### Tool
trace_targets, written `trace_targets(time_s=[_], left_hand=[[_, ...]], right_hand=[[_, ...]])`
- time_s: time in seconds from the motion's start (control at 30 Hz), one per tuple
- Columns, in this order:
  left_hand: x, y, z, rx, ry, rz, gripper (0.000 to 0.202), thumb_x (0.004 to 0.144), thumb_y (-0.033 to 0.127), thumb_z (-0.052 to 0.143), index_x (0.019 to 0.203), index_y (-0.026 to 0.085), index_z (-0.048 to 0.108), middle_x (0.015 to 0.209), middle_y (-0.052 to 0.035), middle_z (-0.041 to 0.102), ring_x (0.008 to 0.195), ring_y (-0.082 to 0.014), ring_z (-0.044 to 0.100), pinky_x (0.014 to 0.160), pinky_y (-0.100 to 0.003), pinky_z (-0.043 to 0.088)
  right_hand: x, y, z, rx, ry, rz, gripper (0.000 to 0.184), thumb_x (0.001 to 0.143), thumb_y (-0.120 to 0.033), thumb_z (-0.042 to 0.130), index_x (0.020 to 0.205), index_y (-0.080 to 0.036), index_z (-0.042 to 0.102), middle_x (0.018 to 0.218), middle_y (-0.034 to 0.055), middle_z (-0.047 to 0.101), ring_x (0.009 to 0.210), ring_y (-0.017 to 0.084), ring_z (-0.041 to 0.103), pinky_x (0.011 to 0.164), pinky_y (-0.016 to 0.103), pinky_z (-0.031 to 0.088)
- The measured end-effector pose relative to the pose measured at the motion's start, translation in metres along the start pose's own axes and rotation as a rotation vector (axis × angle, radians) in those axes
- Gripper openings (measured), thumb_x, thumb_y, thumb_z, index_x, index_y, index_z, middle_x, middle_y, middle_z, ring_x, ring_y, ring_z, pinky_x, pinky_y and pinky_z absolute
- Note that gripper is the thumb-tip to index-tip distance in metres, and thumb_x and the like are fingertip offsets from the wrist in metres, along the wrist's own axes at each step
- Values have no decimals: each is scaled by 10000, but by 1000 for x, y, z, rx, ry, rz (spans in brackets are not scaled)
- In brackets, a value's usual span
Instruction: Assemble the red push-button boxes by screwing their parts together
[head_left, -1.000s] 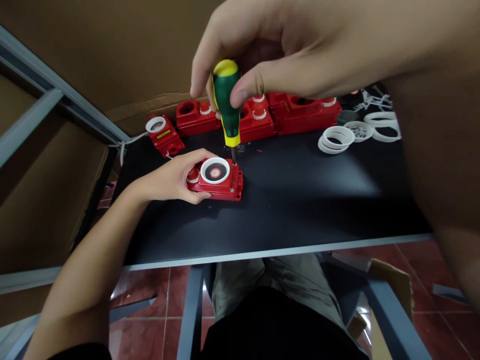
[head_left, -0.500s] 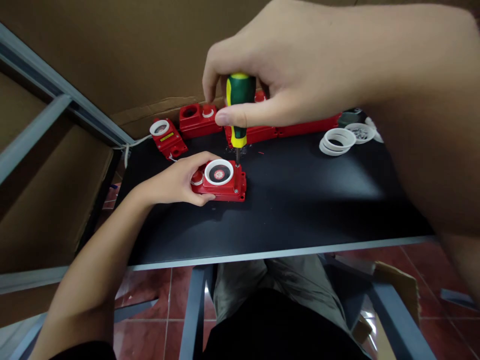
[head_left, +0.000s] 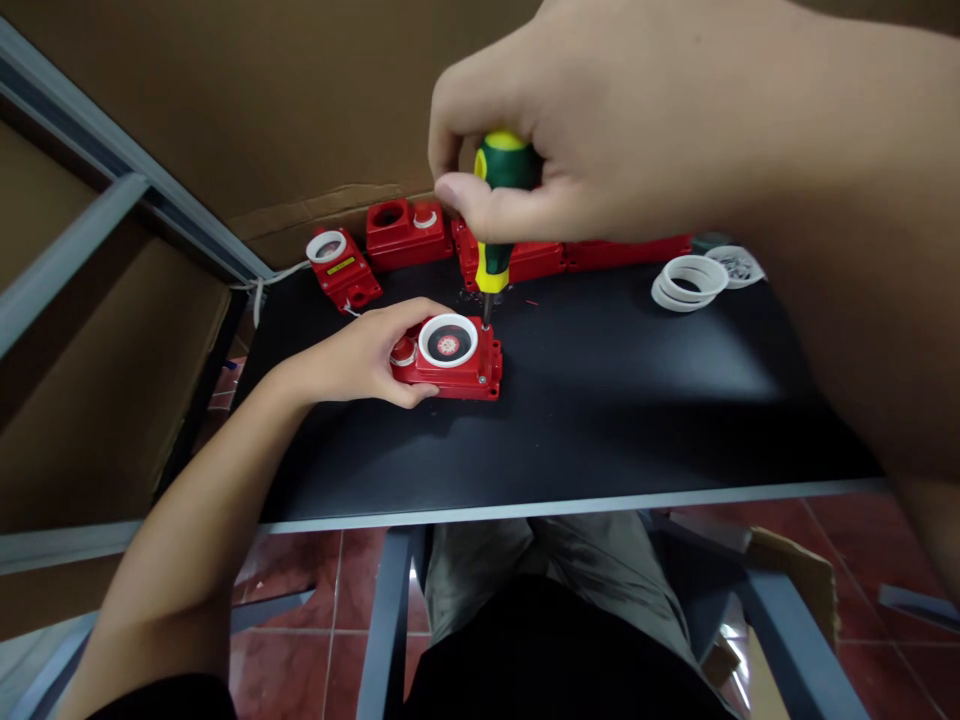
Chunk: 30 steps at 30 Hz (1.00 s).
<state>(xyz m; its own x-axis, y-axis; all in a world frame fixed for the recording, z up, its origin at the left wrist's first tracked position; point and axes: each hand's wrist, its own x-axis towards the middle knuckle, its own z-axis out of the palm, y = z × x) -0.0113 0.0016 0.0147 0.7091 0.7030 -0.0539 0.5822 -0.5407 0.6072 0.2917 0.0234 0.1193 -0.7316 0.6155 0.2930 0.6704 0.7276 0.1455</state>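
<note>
A red box-shaped housing (head_left: 469,378) lies on the black tabletop, with a white ring (head_left: 448,341) around a dark round window on top. My left hand (head_left: 375,355) is closed around its left end, beside a red round knob (head_left: 403,349). Above it, my right hand (head_left: 517,130) grips the green and yellow handle of a screwdriver (head_left: 493,262), which stands nearly upright. The screwdriver tip meets a screw at the housing's far right corner. Another screw (head_left: 482,380) shows at its near right corner.
Behind stand several more red housings (head_left: 409,240), one with a white ring (head_left: 326,246) at the left. White rings (head_left: 688,284) are stacked at the right, near a white dish (head_left: 733,266) of small metal parts. A cardboard wall (head_left: 300,100) rises behind the black tabletop (head_left: 600,400).
The view has shifted slightly, so the housing and both hands appear a little further right. My right hand has turned a little around the screwdriver handle, whose tip stays at the same corner.
</note>
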Motion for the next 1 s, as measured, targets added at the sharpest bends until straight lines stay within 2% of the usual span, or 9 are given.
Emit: trace_targets(time_s=[0.17, 0.27, 0.37, 0.53, 0.67, 0.77, 0.83, 0.9, 1.0], left_hand=[[0, -1, 0, -6, 3, 22, 649, 954, 455, 941, 1538, 229, 771, 1572, -121, 888, 1376, -331, 860, 1257, -426, 664], [-1, -2, 0, -7, 0, 30, 647, 956, 460, 950, 1539, 238, 777, 1581, -118, 890, 1380, -331, 862, 1241, -417, 667], [-1, -2, 0, 0, 0, 35, 654, 965, 458, 944, 1560, 237, 783, 1588, -119, 889, 1384, -328, 859, 1246, -415, 664], [0, 0, 0, -14, 2, 23, 662, 957, 451, 949, 1561, 231, 790, 1571, -117, 894, 1391, -336, 855, 1274, -423, 656], [0, -1, 0, -24, 0, 19, 653, 957, 448, 951, 1551, 235, 784, 1568, -118, 893, 1387, -335, 853, 1286, -435, 650], [0, -1, 1, -25, -1, 30, 646, 952, 439, 941, 1543, 231, 781, 1566, -116, 892, 1383, -331, 858, 1276, -428, 655], [0, -2, 1, -26, 0, 35, 644, 952, 444, 940, 1538, 233, 780, 1565, -119, 892, 1377, -334, 863, 1265, -429, 663], [0, -2, 1, -23, -2, 34, 646, 955, 455, 945, 1538, 232, 779, 1566, -128, 892, 1373, -339, 866, 1259, -436, 668], [0, -1, 0, -19, -1, 26, 646, 951, 458, 946, 1532, 231, 779, 1564, -131, 893, 1370, -339, 868, 1255, -434, 671]], right_hand=[[-2, 13, 8, 164, 84, -91, 557, 1234, -421, 591, 1753, -295, 746, 1383, -40, 832, 1138, 247, 783, 1082, 431, 614], [-2, 22, 13, 196, 119, -151, 644, 1303, -538, 609, 1898, -295, 601, 1256, -47, 758, 953, 180, 677, 901, 334, 535], [-2, 29, 14, 200, 130, -238, 641, 1359, -622, 540, 1904, -285, 566, 1126, -70, 668, 883, 156, 622, 800, 309, 442], [-5, 32, 9, 206, 113, -264, 653, 1370, -625, 495, 1917, -278, 579, 1237, -52, 685, 1018, 178, 641, 926, 334, 488], [-10, 35, 7, 251, 110, -287, 639, 1352, -609, 576, 1918, -312, 588, 1368, -55, 736, 1088, 178, 665, 1019, 335, 541], [-11, 36, 8, 267, 113, -306, 562, 1339, -516, 559, 1835, -282, 682, 1473, -47, 775, 1152, 183, 705, 992, 327, 532], [-12, 34, 7, 237, 102, -277, 476, 1305, -454, 565, 1695, -296, 787, 1300, -47, 792, 1044, 187, 714, 884, 347, 489], [-12, 30, 6, 156, 86, -207, 423, 1283, -546, 607, 1569, -351, 849, 1019, -50, 721, 826, 197, 629, 756, 373, 400], [-10, 20, 1, -37, 66, -74, 693, 1253, -873, 495, 1536, -368, 878, 921, -30, 654, 769, 225, 597, 704, 389, 340]])
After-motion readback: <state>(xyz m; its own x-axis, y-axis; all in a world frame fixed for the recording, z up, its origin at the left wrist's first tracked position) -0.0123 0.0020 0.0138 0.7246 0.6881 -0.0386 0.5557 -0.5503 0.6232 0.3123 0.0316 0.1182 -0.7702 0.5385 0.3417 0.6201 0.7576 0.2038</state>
